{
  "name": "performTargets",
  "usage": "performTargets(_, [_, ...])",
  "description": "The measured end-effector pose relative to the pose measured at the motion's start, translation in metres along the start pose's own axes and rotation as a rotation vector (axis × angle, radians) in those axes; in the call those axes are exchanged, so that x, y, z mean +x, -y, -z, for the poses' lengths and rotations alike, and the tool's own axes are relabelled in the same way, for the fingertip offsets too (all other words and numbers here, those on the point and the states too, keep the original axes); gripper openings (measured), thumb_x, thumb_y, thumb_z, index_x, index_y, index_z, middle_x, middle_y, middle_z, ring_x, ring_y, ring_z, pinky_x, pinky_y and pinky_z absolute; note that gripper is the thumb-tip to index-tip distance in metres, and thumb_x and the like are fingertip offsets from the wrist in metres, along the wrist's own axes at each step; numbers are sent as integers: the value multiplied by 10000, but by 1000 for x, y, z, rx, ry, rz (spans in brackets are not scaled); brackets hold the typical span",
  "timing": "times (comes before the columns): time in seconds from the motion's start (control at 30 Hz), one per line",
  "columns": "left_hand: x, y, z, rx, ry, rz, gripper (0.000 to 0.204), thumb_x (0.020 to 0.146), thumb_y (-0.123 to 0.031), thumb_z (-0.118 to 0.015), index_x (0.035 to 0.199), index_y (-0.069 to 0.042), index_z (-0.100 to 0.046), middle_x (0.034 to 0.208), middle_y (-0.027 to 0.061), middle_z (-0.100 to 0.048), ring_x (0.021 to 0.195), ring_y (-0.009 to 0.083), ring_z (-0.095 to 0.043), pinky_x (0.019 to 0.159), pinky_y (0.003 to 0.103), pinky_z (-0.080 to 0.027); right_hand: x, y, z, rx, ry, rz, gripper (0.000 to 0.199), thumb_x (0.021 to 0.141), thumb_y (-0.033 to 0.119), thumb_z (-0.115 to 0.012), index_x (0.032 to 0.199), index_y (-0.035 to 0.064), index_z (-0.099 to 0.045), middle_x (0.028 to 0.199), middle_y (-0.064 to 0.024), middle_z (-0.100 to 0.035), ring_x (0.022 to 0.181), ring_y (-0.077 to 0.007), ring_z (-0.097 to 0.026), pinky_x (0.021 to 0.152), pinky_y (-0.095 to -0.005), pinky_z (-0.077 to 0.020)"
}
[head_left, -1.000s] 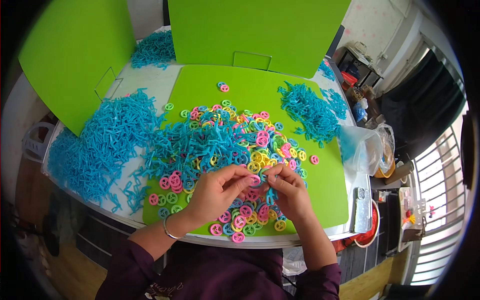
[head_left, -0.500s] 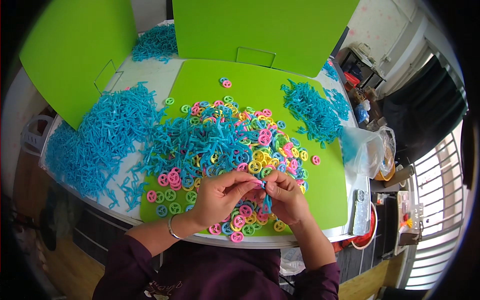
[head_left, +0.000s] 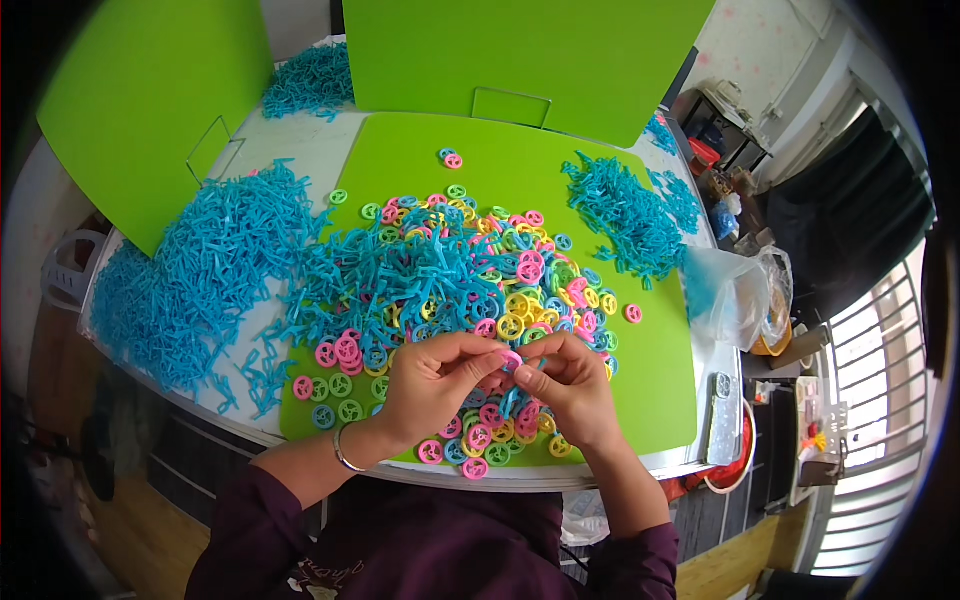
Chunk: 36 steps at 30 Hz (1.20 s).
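Observation:
A small pink spoked plastic wheel (head_left: 511,361) is pinched between both hands at the near middle of the green board. My left hand (head_left: 432,388) grips its left side with thumb and forefinger. The thumb and fingers of my right hand (head_left: 572,392) press on its right side. Just below hangs a blue forked plastic piece (head_left: 511,403), by my right fingers; whether it joins the wheel is hidden. Around and under both hands lie loose wheels (head_left: 478,437) in pink, yellow, green and blue. Behind them, a heap of blue forked pieces (head_left: 420,275) lies over more wheels.
A large pile of blue pieces (head_left: 215,265) covers the table's left side, and a smaller one (head_left: 625,220) lies at the right. Upright green panels (head_left: 520,55) stand at the back. Plastic bags (head_left: 735,300) and a phone (head_left: 722,418) are at the right edge.
The pink wheel has turned from nearly edge-on to showing more of its face, between the fingertips. Both hands have shifted slightly, and the blue piece hangs further left.

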<state>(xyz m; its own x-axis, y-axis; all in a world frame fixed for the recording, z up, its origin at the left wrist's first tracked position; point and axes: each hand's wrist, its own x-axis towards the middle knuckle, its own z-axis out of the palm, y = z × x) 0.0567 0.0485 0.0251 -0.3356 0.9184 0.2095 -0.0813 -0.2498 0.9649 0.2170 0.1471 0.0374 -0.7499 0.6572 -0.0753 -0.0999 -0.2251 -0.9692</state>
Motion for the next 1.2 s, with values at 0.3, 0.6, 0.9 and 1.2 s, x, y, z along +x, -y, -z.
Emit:
performTargets(0.3, [-5, 2, -13, -124, -17, -18, 122, 918, -27, -596, 1009, 33, -651, 929, 100, -697, 819, 130, -674, 741, 257, -574, 2, -8, 7, 291, 39, -75, 123, 876, 45, -656, 961, 10, -575, 881, -102, -679, 764, -162, -662, 726, -269, -537])
performTargets(0.6, [-1, 8, -2, 287, 39, -457, 168, 890, -2, -623, 1054, 25, -652, 983, 114, -700, 881, 160, -674, 777, 270, -561, -6, -1, 7, -5, -3, 40, 124, 878, 38, -666, 973, 2, -595, 879, -74, -687, 826, -102, -655, 687, -218, -517])
performTargets(0.9, [2, 1, 2, -39, 146, 24, 206, 942, -92, -579, 1105, 20, -637, 1067, 104, -672, 976, 139, -636, 874, 271, -521, -15, 9, 9, -297, 52, 177, 303, 850, 2, -675, 1145, -2, -606, 934, -57, -673, 846, -112, -642, 729, -258, -523])
performTargets(1.2, [10, 1, 13, -22, 138, 236, 202, 952, -154, -584, 1012, 31, -640, 951, 41, -669, 827, 95, -646, 750, 236, -550, -11, 12, 18, -1215, 173, 876, 501, 692, -102, -688, 1167, 54, -650, 874, -59, -564, 718, -184, -591, 652, -274, -490])
